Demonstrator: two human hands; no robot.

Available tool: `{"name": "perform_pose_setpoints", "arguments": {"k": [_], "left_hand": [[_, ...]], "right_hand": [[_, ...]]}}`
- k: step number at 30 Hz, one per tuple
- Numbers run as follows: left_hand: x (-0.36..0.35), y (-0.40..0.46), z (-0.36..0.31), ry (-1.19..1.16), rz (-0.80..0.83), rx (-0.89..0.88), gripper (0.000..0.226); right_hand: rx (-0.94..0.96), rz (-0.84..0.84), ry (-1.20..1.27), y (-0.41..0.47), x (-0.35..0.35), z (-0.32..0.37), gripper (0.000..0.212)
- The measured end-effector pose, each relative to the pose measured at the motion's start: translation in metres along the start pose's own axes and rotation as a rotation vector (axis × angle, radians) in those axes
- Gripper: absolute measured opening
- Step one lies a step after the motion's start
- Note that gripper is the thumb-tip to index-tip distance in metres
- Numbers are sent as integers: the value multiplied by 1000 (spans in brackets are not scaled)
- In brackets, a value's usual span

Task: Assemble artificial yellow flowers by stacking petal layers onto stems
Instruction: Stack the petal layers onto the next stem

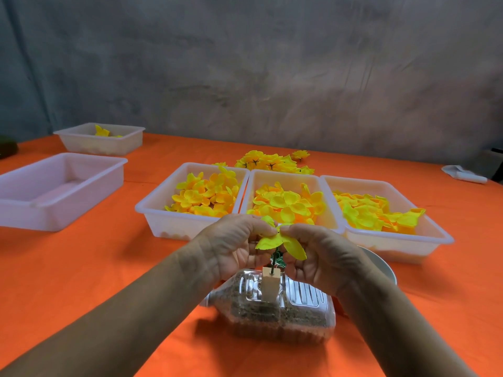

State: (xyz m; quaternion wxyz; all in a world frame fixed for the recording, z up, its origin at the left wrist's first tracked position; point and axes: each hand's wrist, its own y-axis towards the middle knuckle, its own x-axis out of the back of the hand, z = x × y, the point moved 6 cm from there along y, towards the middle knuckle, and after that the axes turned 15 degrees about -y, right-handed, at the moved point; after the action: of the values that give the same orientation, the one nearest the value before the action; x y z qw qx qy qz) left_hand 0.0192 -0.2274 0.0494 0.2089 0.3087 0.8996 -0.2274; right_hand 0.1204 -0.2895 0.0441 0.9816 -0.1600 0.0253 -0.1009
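Note:
A yellow petal layer (283, 243) sits at the top of a thin green stem (275, 257). The stem stands in a small wooden block (270, 284) set into a clear plastic bottle (275, 308) lying on its side and filled with brown grit. My left hand (231, 246) pinches the petal layer from the left, and my right hand (324, 257) pinches it from the right, thumbs on top. Three white trays (163, 210) (285, 174) (435, 235) behind my hands hold loose yellow petal layers.
A pile of finished yellow flowers (269, 161) lies behind the trays. An empty white tray (57, 186) and another (100, 137) with a few petals sit at the left on the orange tablecloth (109, 268). A metal bowl's rim (381, 265) shows behind my right hand. White cloth (465, 174) lies far right.

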Motion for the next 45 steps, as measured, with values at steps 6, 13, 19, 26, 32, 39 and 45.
{"name": "perform_pose_setpoints", "arguments": {"k": [6,13,19,26,32,39,45], "left_hand": [[0,1,2,-13,-14,39,10],[0,-1,1,16,-3,-18,20],[1,-3,4,30,8,-22,26],[4,-2,2,47,15,-37,21],[10,2,6,112,3,-51,24],[13,6,12,172,-5,-46,18],[17,9,18,193,-8,-34,21]], "right_hand": [[-34,-14,48,0,-3,0,20],[34,-10,2,0,-2,-1,36],[15,-10,4,0,-2,-5,34],[-2,-27,-8,0,-2,-7,10],[8,-71,-112,1,4,-12,10],[0,-126,-234,5,9,-20,3],[-21,-119,-250,7,10,-27,5]]}}
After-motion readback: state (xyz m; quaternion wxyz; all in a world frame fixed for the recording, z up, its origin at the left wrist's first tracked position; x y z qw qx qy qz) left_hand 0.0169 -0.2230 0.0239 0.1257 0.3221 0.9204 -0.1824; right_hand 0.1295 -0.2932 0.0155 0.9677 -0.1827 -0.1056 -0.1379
